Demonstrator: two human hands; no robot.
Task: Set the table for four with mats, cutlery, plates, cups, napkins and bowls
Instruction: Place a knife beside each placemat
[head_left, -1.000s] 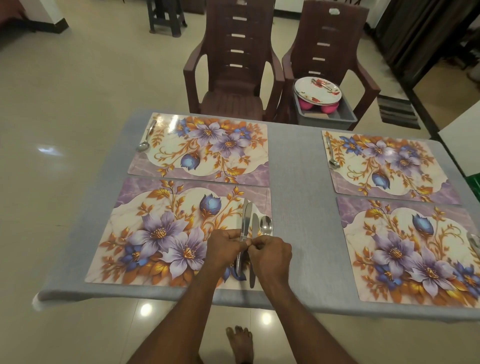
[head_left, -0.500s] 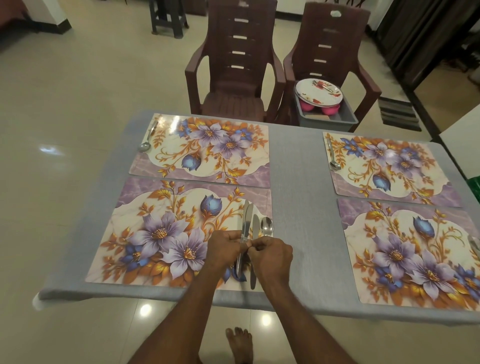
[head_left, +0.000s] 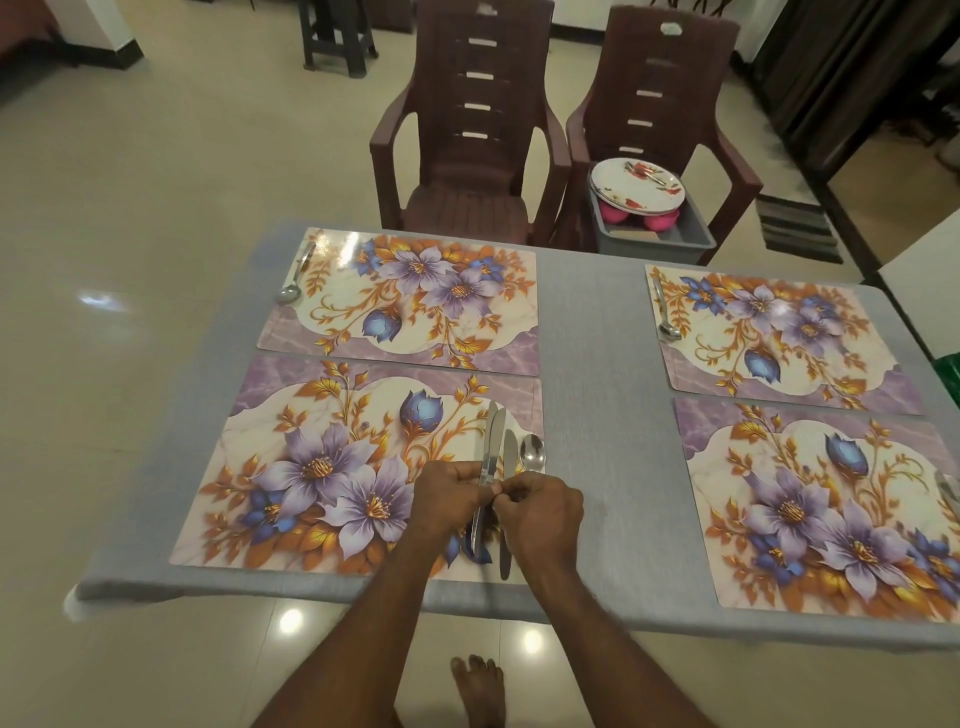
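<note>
Four floral mats lie on the grey table (head_left: 587, 395). Over the near left mat (head_left: 322, 467), my left hand (head_left: 447, 499) and my right hand (head_left: 540, 514) meet at the handles of two stacked knives (head_left: 492, 441), and both pinch them. A third knife (head_left: 509, 457) and a spoon (head_left: 532, 453) lie on the mat just right of them. One spoon (head_left: 291, 283) rests on the far left mat (head_left: 410, 301), another spoon (head_left: 665, 317) on the far right mat (head_left: 774, 332). Cutlery (head_left: 948, 493) shows at the right edge of the near right mat (head_left: 821, 509).
Two brown plastic chairs stand beyond the table; the left chair (head_left: 467, 135) has a bare seat. On the right chair (head_left: 670, 104) sits a grey tub (head_left: 691, 241) with floral plates (head_left: 638, 186) stacked over pink bowls (head_left: 613, 213). My bare foot (head_left: 480, 686) shows below the table edge.
The hands have stayed together at the knife handles, with only slight finger movement. Nothing else on the table has moved.
</note>
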